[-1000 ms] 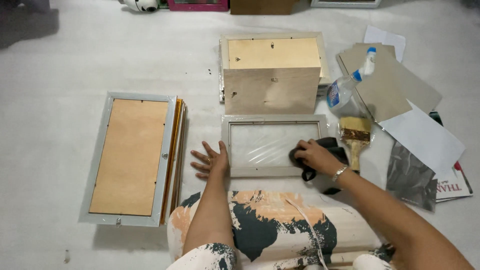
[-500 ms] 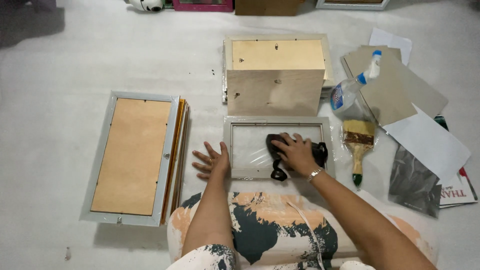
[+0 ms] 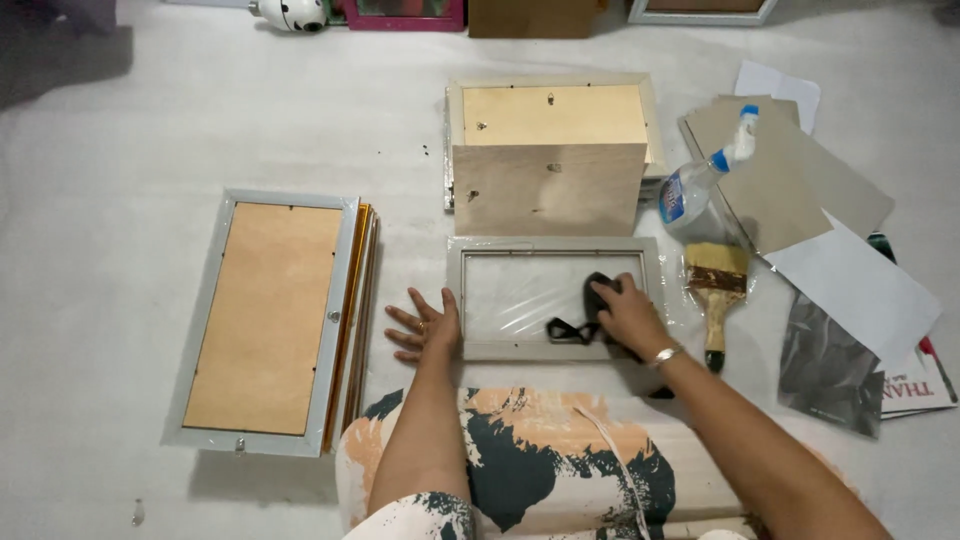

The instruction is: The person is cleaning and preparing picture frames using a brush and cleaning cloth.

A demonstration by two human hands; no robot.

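1. Grey picture frame [image 3: 470, 300] lies flat on the white floor [image 3: 150, 130], just in front of the person's patterned lap, wrapped in clear plastic film with its glass pane facing up.
2. Right hand [image 3: 628, 318] rests on the right part of the glass, its fingers curled down over a black cloth [image 3: 572, 326]; the cloth is pressed to the pane, and a loose strap of it trails out to the left.
3. Left hand [image 3: 428, 326] lies flat with its fingers spread, palm down on the floor and against the frame's lower left corner, gripping nothing.
4. Just behind the frame sits a stack of frames topped by a loose plywood backing board [image 3: 545, 185] that leans over the front edge.
5. To the left, well apart from the hands, another stack of frames [image 3: 265, 320] lies face down, showing a brown backing inside a grey border, with gold edges of further frames beneath on its right side.
6. Right of the grey frame, a paintbrush [image 3: 716, 290] with a wooden handle lies just beside it, bristles pointing away from the person.
7. A spray bottle [image 3: 700, 180] with a blue and white nozzle lies tilted just beyond the brush.
8. Further right are brown cardboard sheets [image 3: 790, 170], a white paper sheet [image 3: 860, 290] and a dark plastic bag [image 3: 830, 370].
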